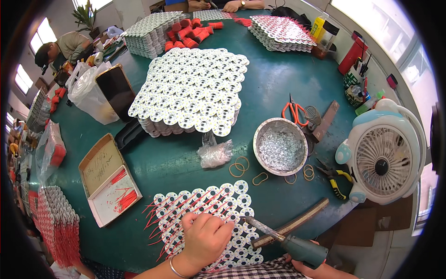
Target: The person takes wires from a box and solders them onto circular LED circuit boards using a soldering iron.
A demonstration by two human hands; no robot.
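Observation:
A panel of joined round white circuit boards (241, 187) lies before me, with thin red wires (174, 204) running slantwise over its left and middle parts. My left hand (204, 239) rests over the panel with its fingers curled into a pinch; what they grip is hidden. In my right hand (302, 267), at the lower right, is a soldering iron (304, 251) with a green handle. Its metal shaft points up and left, and the tip is at the panel's right part, close to my left fingertips. A wooden strip (297, 221) lies under the iron's shaft.
Beyond the panel stand a tall stack of white boards (190, 88), a bowl of silvery bits (280, 146) and rubber bands. An open box of red wires (111, 181) lies left. Pliers (335, 179) and a fan (383, 158) are right. Another person's hands (232, 6) work across the table.

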